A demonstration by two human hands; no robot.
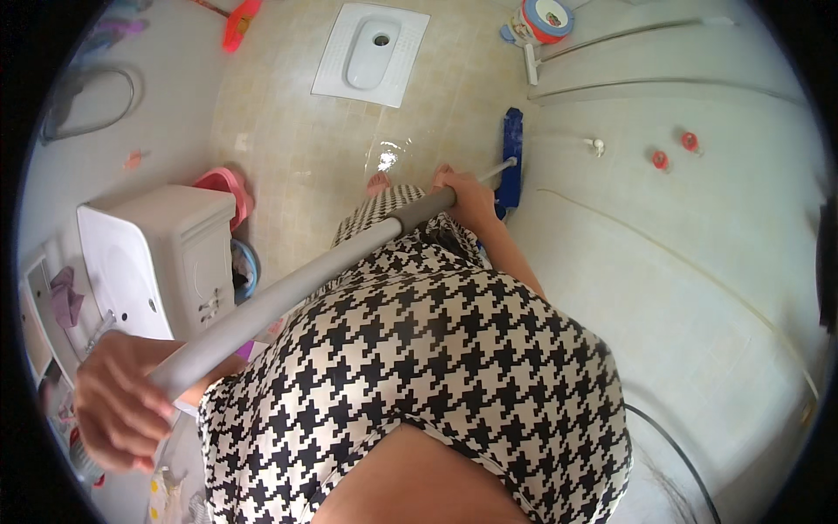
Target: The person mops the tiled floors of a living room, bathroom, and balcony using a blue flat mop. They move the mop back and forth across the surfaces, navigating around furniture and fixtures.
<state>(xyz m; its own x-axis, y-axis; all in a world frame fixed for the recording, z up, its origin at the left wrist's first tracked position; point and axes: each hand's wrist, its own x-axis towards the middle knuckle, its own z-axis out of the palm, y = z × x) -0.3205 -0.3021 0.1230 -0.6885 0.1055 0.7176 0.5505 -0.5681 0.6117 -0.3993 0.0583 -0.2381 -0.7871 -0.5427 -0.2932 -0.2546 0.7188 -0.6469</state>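
A long grey pole point(288, 293) runs slantwise across my body and ends in a blue flat mop point(512, 144), whose head lies on the floor along the right wall. My left hand point(122, 397) is closed round the pole's upper end, at the lower left. Further down, just past the darker grey sleeve on the pole, my right hand point(467, 199) grips it, its fingers partly hidden. My bare feet show on the tiles beyond my black-and-white checked clothing.
A white squat toilet point(374, 54) is set in the floor ahead, with wet shine on the tiles nearer me. To the left stand a white washbasin cabinet point(196, 262), a pink basin point(234, 192) and a blue-rimmed tub point(250, 266). A colourful round container point(541, 22) is at far right.
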